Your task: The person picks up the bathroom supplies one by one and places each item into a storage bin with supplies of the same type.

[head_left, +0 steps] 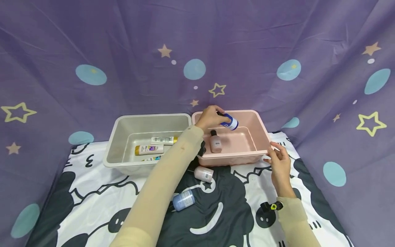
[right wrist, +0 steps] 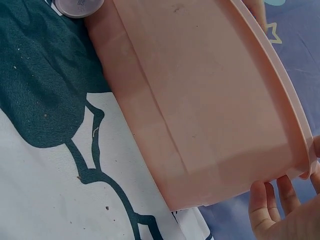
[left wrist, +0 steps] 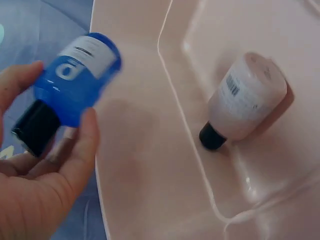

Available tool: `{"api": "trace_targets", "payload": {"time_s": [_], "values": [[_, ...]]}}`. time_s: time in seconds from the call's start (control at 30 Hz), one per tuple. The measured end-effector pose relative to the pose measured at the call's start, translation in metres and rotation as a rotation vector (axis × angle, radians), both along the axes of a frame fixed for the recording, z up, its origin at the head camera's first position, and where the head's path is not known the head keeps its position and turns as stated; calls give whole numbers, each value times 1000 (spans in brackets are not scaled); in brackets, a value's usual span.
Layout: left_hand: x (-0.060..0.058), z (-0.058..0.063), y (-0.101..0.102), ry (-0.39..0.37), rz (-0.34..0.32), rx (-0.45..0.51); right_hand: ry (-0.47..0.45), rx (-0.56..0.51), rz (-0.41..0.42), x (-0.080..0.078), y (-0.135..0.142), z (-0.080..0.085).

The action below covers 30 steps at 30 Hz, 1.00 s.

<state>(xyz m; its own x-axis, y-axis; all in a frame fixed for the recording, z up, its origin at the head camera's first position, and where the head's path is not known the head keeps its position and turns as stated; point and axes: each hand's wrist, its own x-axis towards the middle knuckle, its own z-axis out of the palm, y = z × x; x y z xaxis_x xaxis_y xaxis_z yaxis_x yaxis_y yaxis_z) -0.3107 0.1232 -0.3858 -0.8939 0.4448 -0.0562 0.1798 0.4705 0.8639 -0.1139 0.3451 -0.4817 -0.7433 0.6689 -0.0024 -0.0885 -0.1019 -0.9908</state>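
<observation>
My left hand holds a small blue bottle with a black cap and white label, tilted above the pink bin. Inside that bin lies a pale pink bottle with a black cap, apart from the hand. At the bin's front right corner, my right hand grips the rim, some fingertips against the outer wall in the right wrist view. Another pale pink bottle lies on the cloth in front of the bin. Nearer still is a light blue bottle, also on its side.
A grey bin stands left of the pink one, with several tubes in it, among them a white tube with a gold cap. My left forearm crosses its right side. Behind hangs a purple curtain; a black-and-white cloth covers the surface.
</observation>
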Motion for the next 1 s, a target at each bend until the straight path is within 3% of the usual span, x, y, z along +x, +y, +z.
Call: {"api": "trace_targets", "payload": {"time_s": [0.23,0.33,0.57,0.8,1.0], "values": [[4,-4,-4,-26,-95,-94,-1,2,-7,-1,0,1],[6,-2,-4,10,-88,-136,-8,7,-10,-1,-1,1],[16,17,-12,83,-63,-51,-10,-1,-7,0,-2,2],[47,40,-50,141,-104,108,1,-3,-3,-1,-1,1],[87,42,-91,167,-111,181,-13,4,-3,0,-2,0]]}}
